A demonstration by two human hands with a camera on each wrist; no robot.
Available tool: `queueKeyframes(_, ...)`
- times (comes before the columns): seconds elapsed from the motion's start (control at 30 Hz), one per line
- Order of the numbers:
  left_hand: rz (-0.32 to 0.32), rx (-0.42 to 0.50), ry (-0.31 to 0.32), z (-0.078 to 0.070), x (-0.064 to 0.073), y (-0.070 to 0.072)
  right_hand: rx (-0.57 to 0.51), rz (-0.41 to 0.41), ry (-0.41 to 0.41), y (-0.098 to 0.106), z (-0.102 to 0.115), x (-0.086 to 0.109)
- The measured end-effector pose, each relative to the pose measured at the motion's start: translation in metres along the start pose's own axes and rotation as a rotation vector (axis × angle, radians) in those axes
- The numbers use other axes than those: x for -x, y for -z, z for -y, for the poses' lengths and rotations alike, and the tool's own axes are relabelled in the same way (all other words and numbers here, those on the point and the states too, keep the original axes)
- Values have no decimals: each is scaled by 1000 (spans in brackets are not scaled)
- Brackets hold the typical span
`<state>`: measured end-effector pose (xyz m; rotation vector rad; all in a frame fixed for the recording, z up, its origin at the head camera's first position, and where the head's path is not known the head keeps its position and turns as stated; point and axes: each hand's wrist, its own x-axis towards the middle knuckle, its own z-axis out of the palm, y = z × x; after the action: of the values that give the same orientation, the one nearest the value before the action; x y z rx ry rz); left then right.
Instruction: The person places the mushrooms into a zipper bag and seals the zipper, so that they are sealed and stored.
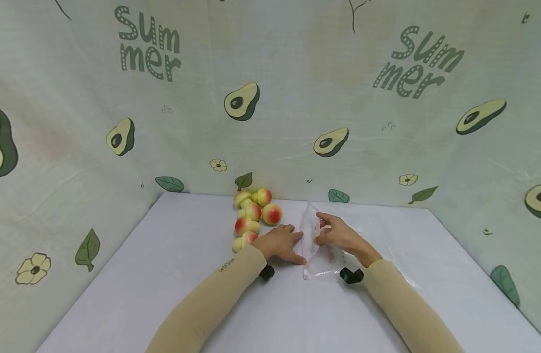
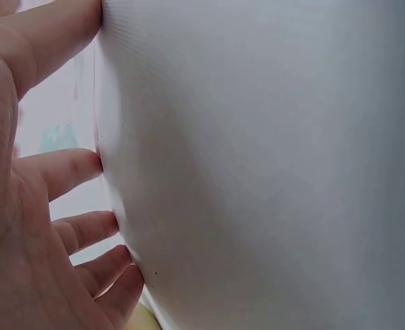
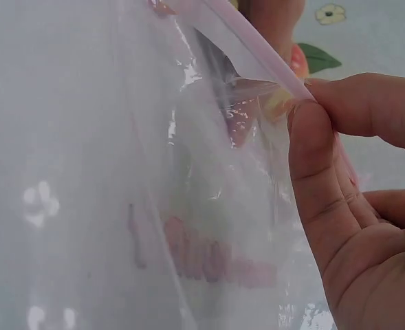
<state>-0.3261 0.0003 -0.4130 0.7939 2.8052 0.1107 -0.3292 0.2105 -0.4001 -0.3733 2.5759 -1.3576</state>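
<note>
A clear plastic zip bag (image 1: 321, 268) with a pink edge lies on the table, its mouth towards the left. My right hand (image 1: 341, 236) pinches the mouth's pink edge between thumb and forefinger and lifts it, as the right wrist view shows on the pink strip (image 3: 257, 41). The upper layer stands apart from the lower one there. My left hand (image 1: 278, 243) has its fingers spread, fingertips resting on the white tabletop at the bag's left edge. Just behind and left of it, several red-and-yellow mushrooms (image 1: 272, 214) lie in a loose group.
The white table (image 1: 200, 230) is bordered by a pale cloth (image 1: 279, 147) printed with avocados and leaves, at the back and both sides. Small black devices (image 1: 352, 275) sit at both wrists. The bag spreads to the right, beneath the right forearm.
</note>
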Motion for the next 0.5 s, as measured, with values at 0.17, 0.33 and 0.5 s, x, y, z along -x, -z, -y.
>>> queueKeyframes(0.17,8,16,8,-3,0,2,28,-3,5,12,2,14)
queueKeyframes(0.33,9,23,4,-4,2,3,-41,11,34,17,3,24)
queueKeyframes(0.5,1,26,4,-3,1,1,-106,21,45,13,0,27)
